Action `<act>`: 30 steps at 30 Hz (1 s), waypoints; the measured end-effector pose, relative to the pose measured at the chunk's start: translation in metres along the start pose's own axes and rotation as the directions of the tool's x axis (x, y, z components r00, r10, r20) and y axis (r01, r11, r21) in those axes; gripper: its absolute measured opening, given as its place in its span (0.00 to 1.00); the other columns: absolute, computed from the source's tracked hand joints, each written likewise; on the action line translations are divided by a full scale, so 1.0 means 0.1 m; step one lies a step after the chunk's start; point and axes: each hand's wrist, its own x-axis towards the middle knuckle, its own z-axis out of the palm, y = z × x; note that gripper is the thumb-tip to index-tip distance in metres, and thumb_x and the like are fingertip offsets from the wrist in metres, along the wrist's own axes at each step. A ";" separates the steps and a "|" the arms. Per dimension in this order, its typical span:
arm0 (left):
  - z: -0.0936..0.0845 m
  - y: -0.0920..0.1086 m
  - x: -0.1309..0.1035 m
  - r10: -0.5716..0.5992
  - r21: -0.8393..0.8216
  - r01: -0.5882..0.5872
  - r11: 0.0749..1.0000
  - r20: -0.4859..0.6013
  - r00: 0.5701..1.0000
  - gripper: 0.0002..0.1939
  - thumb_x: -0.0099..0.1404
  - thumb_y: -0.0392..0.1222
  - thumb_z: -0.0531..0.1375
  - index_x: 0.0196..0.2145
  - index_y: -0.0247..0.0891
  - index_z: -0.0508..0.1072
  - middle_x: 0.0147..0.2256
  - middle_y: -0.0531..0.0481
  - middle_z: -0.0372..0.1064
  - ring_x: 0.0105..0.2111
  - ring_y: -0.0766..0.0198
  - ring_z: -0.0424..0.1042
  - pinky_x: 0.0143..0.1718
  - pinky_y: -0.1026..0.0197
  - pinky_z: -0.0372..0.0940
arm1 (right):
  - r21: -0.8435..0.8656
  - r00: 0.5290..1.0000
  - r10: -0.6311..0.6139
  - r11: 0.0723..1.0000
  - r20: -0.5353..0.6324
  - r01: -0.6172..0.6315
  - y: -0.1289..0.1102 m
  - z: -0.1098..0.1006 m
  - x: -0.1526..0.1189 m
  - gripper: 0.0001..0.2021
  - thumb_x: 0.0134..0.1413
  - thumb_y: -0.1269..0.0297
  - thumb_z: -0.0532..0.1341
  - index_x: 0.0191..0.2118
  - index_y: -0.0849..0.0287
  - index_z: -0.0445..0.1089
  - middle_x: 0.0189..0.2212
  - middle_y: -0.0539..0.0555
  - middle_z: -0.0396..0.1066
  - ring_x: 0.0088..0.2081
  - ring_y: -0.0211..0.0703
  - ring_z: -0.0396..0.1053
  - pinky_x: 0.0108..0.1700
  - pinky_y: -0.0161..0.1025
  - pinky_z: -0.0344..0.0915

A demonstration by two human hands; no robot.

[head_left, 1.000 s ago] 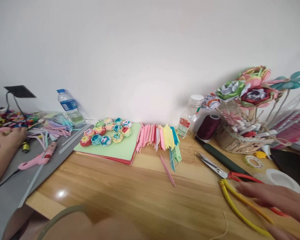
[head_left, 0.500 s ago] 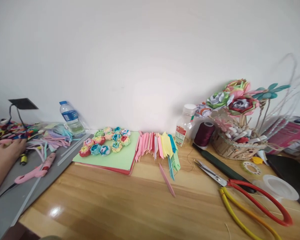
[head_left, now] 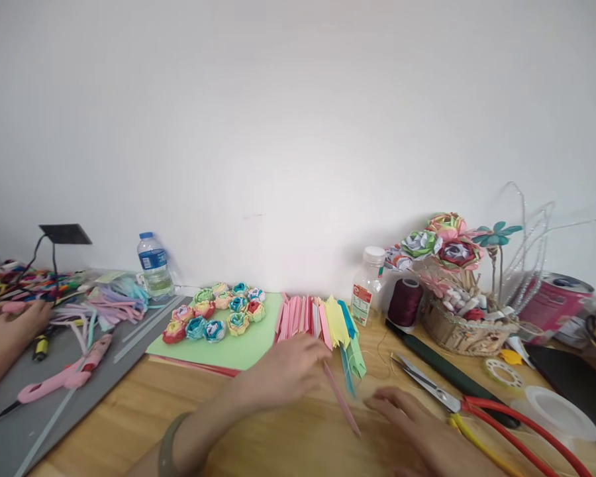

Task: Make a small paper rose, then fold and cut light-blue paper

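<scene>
My left hand [head_left: 285, 372], with a band on its wrist, reaches over the table beside the row of folded paper strips [head_left: 302, 317] in pink, red, yellow, blue and green. Its fingertips are at the upper end of a loose pink strip [head_left: 342, 401]; its fingers are bent and blurred, and any grip is unclear. To the right of that strip, my right hand [head_left: 402, 411] is low over the wood, fingers apart and nothing in them. Several small paper flowers [head_left: 214, 330] lie on a green sheet [head_left: 228, 351] at the left.
Large scissors [head_left: 447, 399] lie at the right, by a dark green tool [head_left: 442, 364], tape, a purple thread spool [head_left: 405, 303] and a flower basket [head_left: 469, 328]. On the left, another person's hands [head_left: 17, 331] are near a pink glue gun [head_left: 67, 379] and a water bottle [head_left: 155, 268].
Both my hands have come into view from below, the left to the loose pink strip. The camera view has tilted, so objects appear lower. The other person's hands remain at the left.
</scene>
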 end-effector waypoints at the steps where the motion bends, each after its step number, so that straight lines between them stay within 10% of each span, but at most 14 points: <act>1: -0.02 0.00 0.09 0.021 0.124 -0.007 0.992 -0.109 0.994 0.23 0.64 0.43 0.53 0.56 0.40 0.61 0.57 0.41 0.58 0.59 0.53 0.54 0.57 0.50 0.54 | 0.008 0.997 -0.016 1.000 0.072 0.015 -0.01 0.04 0.09 0.30 0.46 0.60 0.65 0.57 0.47 0.59 0.56 0.56 0.62 0.53 0.50 0.63 0.51 0.45 0.65; 8: 0.25 -0.27 0.47 0.137 0.497 -0.039 0.867 -0.162 0.977 0.22 0.64 0.41 0.53 0.56 0.46 0.61 0.62 0.42 0.48 0.63 0.43 0.45 0.57 0.38 0.51 | -0.242 0.974 -0.225 0.947 -0.022 0.213 0.12 0.30 0.51 0.25 0.59 0.59 0.54 0.62 0.46 0.53 0.57 0.53 0.63 0.57 0.55 0.58 0.54 0.58 0.57; 16: 0.45 -0.27 0.51 0.224 0.564 -0.005 0.826 -0.321 0.920 0.23 0.64 0.33 0.48 0.57 0.37 0.58 0.61 0.40 0.52 0.61 0.50 0.49 0.58 0.48 0.53 | -0.221 0.971 -0.232 0.952 -0.063 0.213 0.30 0.28 0.56 0.24 0.58 0.73 0.50 0.60 0.53 0.57 0.56 0.53 0.64 0.56 0.44 0.61 0.53 0.44 0.63; 24: 0.55 -0.37 0.49 0.212 0.667 0.061 0.743 -0.321 0.923 0.18 0.66 0.35 0.46 0.51 0.34 0.66 0.56 0.42 0.60 0.59 0.52 0.54 0.56 0.49 0.55 | 0.008 0.941 0.288 0.957 -0.178 -0.292 0.21 0.23 0.62 0.19 0.56 0.63 0.51 0.50 0.64 0.66 0.50 0.63 0.67 0.52 0.55 0.64 0.50 0.52 0.63; 30: 0.61 -0.51 0.50 0.189 0.664 0.128 0.736 -0.384 0.904 0.20 0.65 0.32 0.47 0.54 0.31 0.63 0.57 0.39 0.59 0.59 0.53 0.55 0.57 0.50 0.54 | 0.153 0.914 0.384 0.919 -0.133 -0.364 0.22 0.24 0.86 0.20 0.49 0.62 0.57 0.49 0.59 0.67 0.44 0.61 0.72 0.46 0.56 0.67 0.44 0.48 0.64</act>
